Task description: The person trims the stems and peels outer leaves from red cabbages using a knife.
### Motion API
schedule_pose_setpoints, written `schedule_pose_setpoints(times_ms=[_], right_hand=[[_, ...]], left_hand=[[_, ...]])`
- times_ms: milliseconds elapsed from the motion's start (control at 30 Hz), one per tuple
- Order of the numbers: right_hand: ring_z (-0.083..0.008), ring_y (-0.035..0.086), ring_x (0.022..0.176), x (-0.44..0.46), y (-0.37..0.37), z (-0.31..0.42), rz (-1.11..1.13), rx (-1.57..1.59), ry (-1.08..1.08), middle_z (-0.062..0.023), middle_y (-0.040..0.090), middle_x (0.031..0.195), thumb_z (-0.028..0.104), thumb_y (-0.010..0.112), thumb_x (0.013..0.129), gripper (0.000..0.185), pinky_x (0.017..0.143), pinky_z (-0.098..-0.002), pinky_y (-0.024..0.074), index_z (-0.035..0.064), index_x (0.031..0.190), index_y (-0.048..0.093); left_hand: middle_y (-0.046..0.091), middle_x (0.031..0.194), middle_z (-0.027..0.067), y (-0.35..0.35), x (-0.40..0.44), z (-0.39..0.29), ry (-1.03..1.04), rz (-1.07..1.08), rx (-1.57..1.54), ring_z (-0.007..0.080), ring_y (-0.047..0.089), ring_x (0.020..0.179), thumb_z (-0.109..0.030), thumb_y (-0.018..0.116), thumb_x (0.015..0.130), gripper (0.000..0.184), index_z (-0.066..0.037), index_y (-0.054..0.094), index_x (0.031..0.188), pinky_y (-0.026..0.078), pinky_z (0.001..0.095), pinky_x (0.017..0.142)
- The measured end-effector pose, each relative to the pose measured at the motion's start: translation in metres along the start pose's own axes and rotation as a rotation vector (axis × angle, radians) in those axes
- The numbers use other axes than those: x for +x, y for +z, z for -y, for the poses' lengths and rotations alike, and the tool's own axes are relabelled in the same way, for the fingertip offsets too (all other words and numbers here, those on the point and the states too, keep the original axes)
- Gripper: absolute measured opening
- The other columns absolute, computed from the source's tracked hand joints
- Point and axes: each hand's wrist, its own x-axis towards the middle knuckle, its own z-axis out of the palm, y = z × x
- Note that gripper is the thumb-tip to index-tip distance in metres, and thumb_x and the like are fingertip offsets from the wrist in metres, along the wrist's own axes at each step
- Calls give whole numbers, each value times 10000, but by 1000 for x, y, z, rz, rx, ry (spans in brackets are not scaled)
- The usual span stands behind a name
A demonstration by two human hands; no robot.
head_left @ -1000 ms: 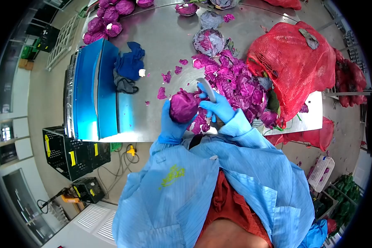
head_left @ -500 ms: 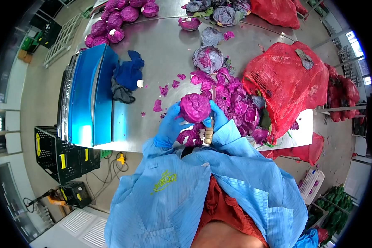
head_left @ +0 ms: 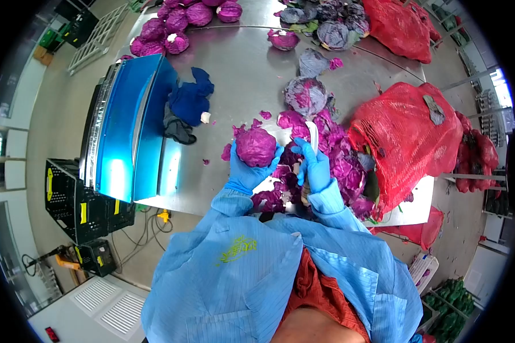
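Note:
My left hand (head_left: 247, 174), in a blue glove, holds a trimmed red cabbage (head_left: 255, 146) from below and from the side. My right hand (head_left: 316, 169), gloved too, is closed around a knife; its pale blade (head_left: 312, 136) points away from me, and part of the handle shows below my fingers. The hand and knife are apart from the cabbage. Beneath and beside the right hand lies a heap of loose purple cabbage leaves (head_left: 348, 166). Just beyond the heap is a cabbage with dull outer leaves (head_left: 305, 95).
A red mesh sack (head_left: 409, 143) lies on the right of the metal table (head_left: 240, 68). At the left stand a blue box-shaped thing (head_left: 120, 131) and a crumpled blue cloth (head_left: 191, 102). Trimmed cabbages (head_left: 199, 15) are piled far left; untrimmed cabbages (head_left: 333, 35) lie far right.
My right hand has come away from the cabbage and moved right with the knife. The left hand keeps the cabbage, now turned. The whole view has shifted slightly.

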Motion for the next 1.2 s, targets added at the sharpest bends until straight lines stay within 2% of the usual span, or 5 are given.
schedule_pose_setpoints(times_ms=[167, 400, 567, 900, 1200], right_hand=[[-101, 422, 375, 4, -4, -6, 14, -61, 96, -9, 500, 604, 387, 552, 941, 415, 323, -268, 338, 25, 1133, 622], [-108, 490, 393, 10, 3, -25, 191, -231, 164, -65, 661, 879, 304, 507, 971, 429, 347, -257, 391, -13, 1258, 540], [-157, 652, 833, 29, 11, -50, 194, -382, 55, -92, 704, 916, 218, 601, 930, 293, 733, -296, 506, 5, 1128, 638], [-95, 584, 668, 39, 5, -113, 114, -744, -44, -8, 625, 764, 229, 625, 919, 321, 628, -254, 495, 103, 1215, 618], [-78, 558, 763, 87, 53, -1, 246, -348, 678, -5, 603, 907, 251, 603, 942, 365, 652, -234, 465, 50, 1246, 564]], left_hand=[[430, 1348, 208, 12, 17, -49, -37, -46, -12, 402, 431, 1245, -570, 555, 814, 777, -64, 371, 1375, 437, 534, 957], [493, 1348, 151, 110, 104, -161, 425, -187, 725, 332, 495, 1219, -544, 585, 855, 662, -145, 431, 1360, 419, 562, 965], [574, 1166, 132, 155, 215, -267, 1426, -418, 1534, 237, 557, 1064, -322, 844, 686, 719, 16, 525, 1234, 449, 346, 933], [483, 1259, 270, 281, 309, -448, 1737, -764, 1999, 403, 502, 1149, -456, 865, 556, 1002, 12, 438, 1332, 423, 436, 978], [501, 1275, 289, 289, 350, -556, 1652, -1046, 2239, 412, 515, 1163, -533, 819, 582, 990, -26, 449, 1348, 441, 465, 967]])
